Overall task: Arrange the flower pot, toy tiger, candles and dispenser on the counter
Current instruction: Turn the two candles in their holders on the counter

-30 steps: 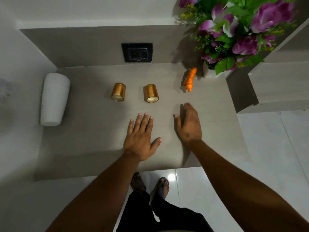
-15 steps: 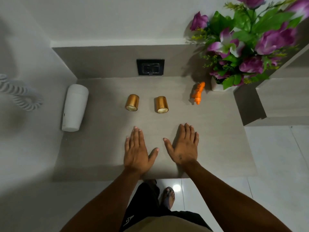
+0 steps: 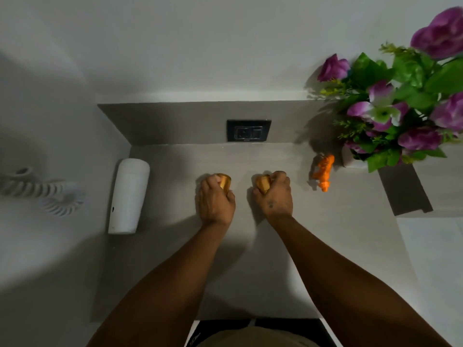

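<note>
My left hand [image 3: 215, 200] is wrapped around the left gold candle [image 3: 225, 183] in the middle of the grey counter [image 3: 325, 246]. My right hand [image 3: 275, 196] grips the right gold candle [image 3: 262, 183] beside it. Both candles are largely hidden by my fingers. An orange toy tiger [image 3: 323, 172] stands to the right of my right hand. Behind the tiger sits a white flower pot [image 3: 349, 159] with purple flowers and green leaves. A white dispenser [image 3: 128, 195] stands at the counter's left edge.
A black wall socket [image 3: 248, 130] sits in the backsplash behind the candles. A white coiled cord [image 3: 37, 191] hangs on the left wall. A raised grey ledge [image 3: 406, 191] borders the counter on the right. My legs show below the counter's front edge.
Both hands moved forward from lying flat on the counter and closed around the two candles. The camera moved so the counter appears lower in the view.
</note>
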Motion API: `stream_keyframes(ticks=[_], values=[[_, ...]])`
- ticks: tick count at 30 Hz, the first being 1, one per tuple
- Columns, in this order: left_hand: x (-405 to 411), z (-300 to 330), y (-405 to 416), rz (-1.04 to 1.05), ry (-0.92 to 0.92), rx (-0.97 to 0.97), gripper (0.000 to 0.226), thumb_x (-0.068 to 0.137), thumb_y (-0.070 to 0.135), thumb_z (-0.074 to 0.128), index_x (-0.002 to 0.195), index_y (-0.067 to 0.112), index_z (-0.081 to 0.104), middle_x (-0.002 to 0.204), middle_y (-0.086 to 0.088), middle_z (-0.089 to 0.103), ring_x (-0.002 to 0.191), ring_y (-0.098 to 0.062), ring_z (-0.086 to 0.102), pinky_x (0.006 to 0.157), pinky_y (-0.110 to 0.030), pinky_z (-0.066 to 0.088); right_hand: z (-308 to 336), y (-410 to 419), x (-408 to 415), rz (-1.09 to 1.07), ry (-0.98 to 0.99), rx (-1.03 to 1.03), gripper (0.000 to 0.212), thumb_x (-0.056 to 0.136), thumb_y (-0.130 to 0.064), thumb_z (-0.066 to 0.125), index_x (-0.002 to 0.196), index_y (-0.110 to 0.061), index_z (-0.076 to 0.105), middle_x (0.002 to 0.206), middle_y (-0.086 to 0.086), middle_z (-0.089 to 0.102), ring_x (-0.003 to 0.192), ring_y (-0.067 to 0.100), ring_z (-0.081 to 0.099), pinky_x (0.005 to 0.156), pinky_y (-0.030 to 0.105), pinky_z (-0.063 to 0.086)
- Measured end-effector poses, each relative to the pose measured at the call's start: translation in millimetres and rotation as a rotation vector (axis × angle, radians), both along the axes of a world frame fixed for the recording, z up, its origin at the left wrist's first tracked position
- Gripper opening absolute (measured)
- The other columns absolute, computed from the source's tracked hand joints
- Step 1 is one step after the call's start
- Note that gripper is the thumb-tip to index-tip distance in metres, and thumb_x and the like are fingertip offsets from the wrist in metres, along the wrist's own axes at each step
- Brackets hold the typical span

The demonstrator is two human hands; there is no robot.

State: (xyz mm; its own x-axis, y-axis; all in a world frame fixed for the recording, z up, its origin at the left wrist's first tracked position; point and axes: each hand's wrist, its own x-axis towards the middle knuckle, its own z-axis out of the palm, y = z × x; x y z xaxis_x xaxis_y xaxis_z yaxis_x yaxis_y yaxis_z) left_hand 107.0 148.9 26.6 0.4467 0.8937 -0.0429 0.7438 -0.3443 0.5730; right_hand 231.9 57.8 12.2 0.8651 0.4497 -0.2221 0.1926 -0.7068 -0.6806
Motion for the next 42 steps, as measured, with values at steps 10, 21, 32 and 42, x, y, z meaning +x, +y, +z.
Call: stream_keyframes(ticks=[10, 21, 32, 42], values=[[33.5, 19.5, 49.3, -0.116, -0.037, -0.003, 0.036, 0.081, 0.029, 0.078, 0.110, 0.017, 0.061, 0.114, -0.008, 0.062, 0.106, -0.028, 0.057, 0.078, -0.030, 0.042, 8.7, 37.1, 48.2, -0.039, 0.034, -0.025, 0.058, 0.083, -0.032, 0.080, 0.131, -0.018, 0.050, 0.129, 0.008, 0.048, 0.113, 0.031, 0.058, 0.100, 0.041, 0.050], [45.5, -3.1, 72.0, -0.005, -0.271, -0.147, 0.047, 0.068, 0.017, 0.091, 0.108, 0.013, 0.067, 0.105, -0.004, 0.072, 0.096, -0.024, 0.067, 0.080, -0.023, 0.048, -18.3, 43.6, 63.0, -0.111, 0.056, 0.117, 0.062, 0.075, -0.030, 0.085, 0.125, -0.033, 0.048, 0.115, -0.012, 0.050, 0.103, 0.013, 0.051, 0.090, 0.031, 0.044], [52.4, -11.1, 80.5, 0.057, -0.292, -0.193, 0.061, 0.071, 0.016, 0.094, 0.123, 0.005, 0.065, 0.121, -0.014, 0.071, 0.112, -0.031, 0.066, 0.092, -0.026, 0.046, -28.0, 43.6, 72.1, -0.118, 0.027, 0.120, 0.065, 0.073, -0.039, 0.087, 0.126, -0.022, 0.055, 0.122, 0.001, 0.059, 0.100, 0.015, 0.052, 0.094, 0.033, 0.047], [51.5, -12.2, 82.1, 0.055, -0.277, -0.169, 0.063, 0.070, 0.021, 0.094, 0.124, 0.008, 0.064, 0.122, -0.012, 0.071, 0.114, -0.031, 0.065, 0.094, -0.030, 0.048, -28.8, 42.7, 77.5, -0.085, 0.033, 0.109, 0.068, 0.071, -0.040, 0.089, 0.126, -0.021, 0.054, 0.121, 0.000, 0.058, 0.101, 0.015, 0.051, 0.094, 0.029, 0.044]])
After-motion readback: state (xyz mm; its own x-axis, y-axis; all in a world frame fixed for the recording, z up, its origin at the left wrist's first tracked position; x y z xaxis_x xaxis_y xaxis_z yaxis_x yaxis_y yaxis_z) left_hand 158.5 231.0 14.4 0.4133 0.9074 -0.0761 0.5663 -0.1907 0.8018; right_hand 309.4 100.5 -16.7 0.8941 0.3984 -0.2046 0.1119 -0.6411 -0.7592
